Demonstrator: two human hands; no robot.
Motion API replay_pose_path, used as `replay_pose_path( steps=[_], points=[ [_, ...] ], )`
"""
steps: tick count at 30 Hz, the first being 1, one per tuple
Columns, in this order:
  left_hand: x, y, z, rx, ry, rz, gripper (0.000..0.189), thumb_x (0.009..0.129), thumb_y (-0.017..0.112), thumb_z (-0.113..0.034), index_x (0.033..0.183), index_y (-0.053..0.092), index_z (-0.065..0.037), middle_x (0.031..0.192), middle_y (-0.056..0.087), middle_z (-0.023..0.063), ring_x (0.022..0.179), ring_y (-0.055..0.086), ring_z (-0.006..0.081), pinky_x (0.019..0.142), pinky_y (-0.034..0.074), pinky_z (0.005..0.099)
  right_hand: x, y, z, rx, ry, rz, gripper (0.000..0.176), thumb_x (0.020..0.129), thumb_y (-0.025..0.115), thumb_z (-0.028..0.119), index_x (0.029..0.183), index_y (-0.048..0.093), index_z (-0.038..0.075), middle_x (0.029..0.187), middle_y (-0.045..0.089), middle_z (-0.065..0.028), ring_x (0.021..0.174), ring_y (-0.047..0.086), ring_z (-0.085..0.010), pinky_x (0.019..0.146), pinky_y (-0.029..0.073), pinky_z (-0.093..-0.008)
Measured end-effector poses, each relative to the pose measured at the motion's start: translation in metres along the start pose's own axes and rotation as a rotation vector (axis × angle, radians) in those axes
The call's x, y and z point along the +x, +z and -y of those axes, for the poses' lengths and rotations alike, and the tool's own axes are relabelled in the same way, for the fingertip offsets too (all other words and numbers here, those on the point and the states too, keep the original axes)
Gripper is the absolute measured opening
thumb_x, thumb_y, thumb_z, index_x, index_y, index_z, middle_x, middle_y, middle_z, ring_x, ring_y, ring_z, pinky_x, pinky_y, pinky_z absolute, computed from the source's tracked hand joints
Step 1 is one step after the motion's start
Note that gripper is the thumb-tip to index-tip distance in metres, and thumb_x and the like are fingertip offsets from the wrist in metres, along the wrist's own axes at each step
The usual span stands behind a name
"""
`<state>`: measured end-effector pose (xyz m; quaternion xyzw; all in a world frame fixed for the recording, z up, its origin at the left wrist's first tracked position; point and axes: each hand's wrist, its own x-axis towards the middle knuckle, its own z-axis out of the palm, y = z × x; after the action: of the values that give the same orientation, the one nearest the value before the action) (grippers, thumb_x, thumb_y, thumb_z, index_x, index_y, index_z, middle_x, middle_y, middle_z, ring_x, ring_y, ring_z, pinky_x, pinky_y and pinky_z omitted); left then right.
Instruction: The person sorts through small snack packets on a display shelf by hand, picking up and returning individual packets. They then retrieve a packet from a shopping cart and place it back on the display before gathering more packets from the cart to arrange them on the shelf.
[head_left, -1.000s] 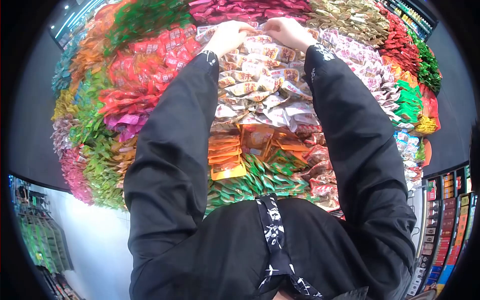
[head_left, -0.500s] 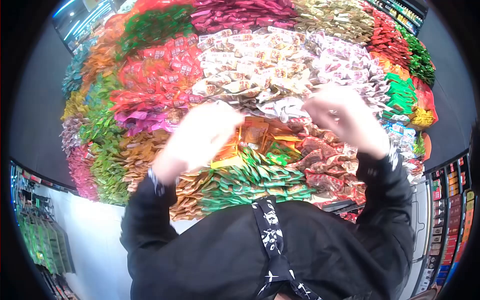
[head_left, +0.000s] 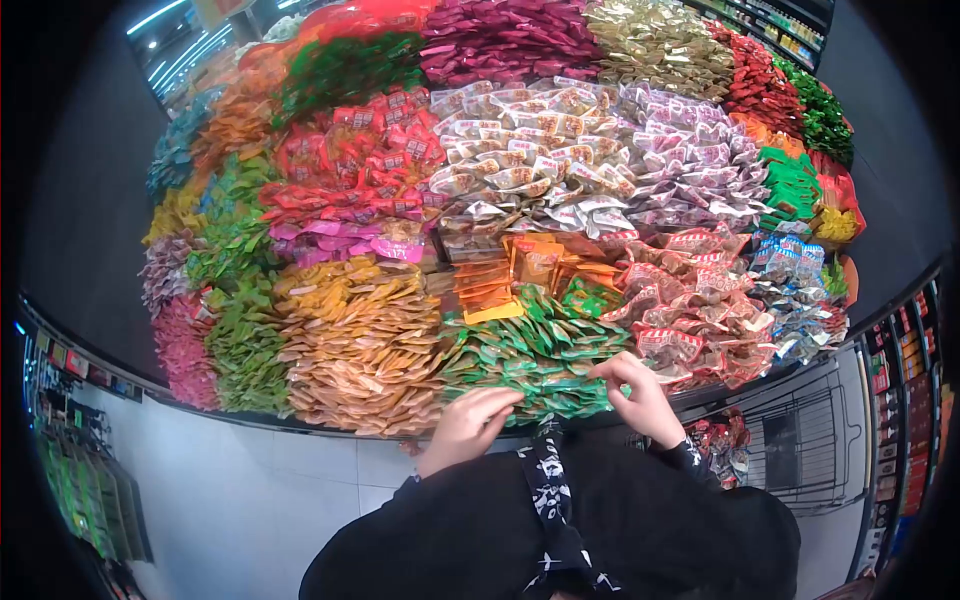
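At the front edge of the display, my left hand (head_left: 467, 427) rests by the near row of green snack packets (head_left: 540, 345). Its fingers stretch to the right with the thumb a little apart, and I see nothing held. My right hand (head_left: 640, 400) is at the right end of the same green packets, index finger and thumb apart, fingertips at or just over them. Its other fingers are partly hidden. Orange packets (head_left: 540, 258) lie behind the green ones. To the right is a pile of red-and-white packets (head_left: 690, 300), to the left yellow-orange packets (head_left: 360, 340).
White-and-brown packets (head_left: 530, 150), red packets (head_left: 360, 145) and dark pink packets (head_left: 510, 40) cover the sloping display farther back. A wire cart (head_left: 800, 440) with packets stands at lower right. Stocked shelves (head_left: 905, 400) line the right side.
Both hands have come down and back toward my body, from above the middle of the display to its front edge. The green and yellow-orange packets now show more fully.
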<state>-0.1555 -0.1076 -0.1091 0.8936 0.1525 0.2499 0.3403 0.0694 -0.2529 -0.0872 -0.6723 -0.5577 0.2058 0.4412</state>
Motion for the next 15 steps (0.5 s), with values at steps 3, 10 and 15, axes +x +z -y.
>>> replay_pose_path(
  steps=[3,10,15],
  points=[
    [-0.004,0.008,0.004,-0.080,0.026,0.080,0.019,0.084,0.058,-0.008,0.102,0.063,-0.006,0.098,0.064,0.0097,0.092,0.060,0.0278,0.079,0.048,0.0357,-0.009,0.020,0.001,-0.050,-0.008,-0.091,0.034,0.066,0.046,-0.011,0.093,0.062,0.004,0.080,0.047,-0.0051,0.070,0.046,-0.0157,0.063,0.040,-0.0259],
    [-0.006,0.038,-0.009,-0.228,0.155,0.224,0.020,0.083,0.058,-0.008,0.101,0.063,-0.005,0.098,0.064,0.0088,0.090,0.060,0.0266,0.077,0.048,0.0343,-0.063,0.027,0.006,-0.028,0.104,-0.188,0.039,0.063,0.045,-0.013,0.090,0.067,0.006,0.077,0.045,-0.0036,0.063,0.044,-0.0122,0.054,0.035,-0.0225],
    [-0.017,0.063,-0.023,-0.270,0.134,0.321,0.019,0.083,0.057,-0.008,0.101,0.064,-0.007,0.099,0.064,0.0086,0.092,0.061,0.0265,0.079,0.049,0.0337,-0.113,0.011,0.014,0.046,0.327,-0.285,0.038,0.063,0.043,-0.012,0.088,0.066,0.004,0.076,0.046,-0.0049,0.067,0.046,-0.0144,0.060,0.037,-0.0241]
  ],
)
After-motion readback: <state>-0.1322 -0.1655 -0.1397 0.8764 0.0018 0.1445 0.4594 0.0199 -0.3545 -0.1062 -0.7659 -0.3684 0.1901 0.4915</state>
